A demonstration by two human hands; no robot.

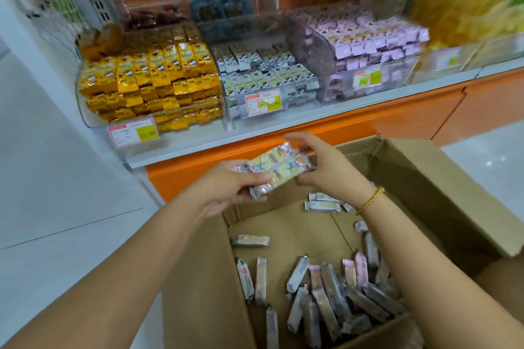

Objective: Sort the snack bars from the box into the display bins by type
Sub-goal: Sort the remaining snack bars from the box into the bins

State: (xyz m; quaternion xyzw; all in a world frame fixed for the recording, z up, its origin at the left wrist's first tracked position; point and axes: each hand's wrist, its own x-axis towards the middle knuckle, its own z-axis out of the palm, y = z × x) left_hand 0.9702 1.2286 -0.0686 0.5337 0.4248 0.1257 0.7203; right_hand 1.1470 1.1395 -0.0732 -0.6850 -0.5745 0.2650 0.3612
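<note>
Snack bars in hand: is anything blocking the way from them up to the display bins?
Nothing visible does. The left hand and right hand hold the bundle of snack bars over the cardboard box, and only open air lies between it and the yellow bin, middle bin and pink bin. All three are stacked high.

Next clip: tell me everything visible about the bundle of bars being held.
The bundle is several slim bars in glossy wrappers, pale yellow and white with small cartoon prints, pressed side by side. It sits tilted in the air over the far edge of the open box. The left hand grips its lower end, the right hand pinches its upper end.
</note>
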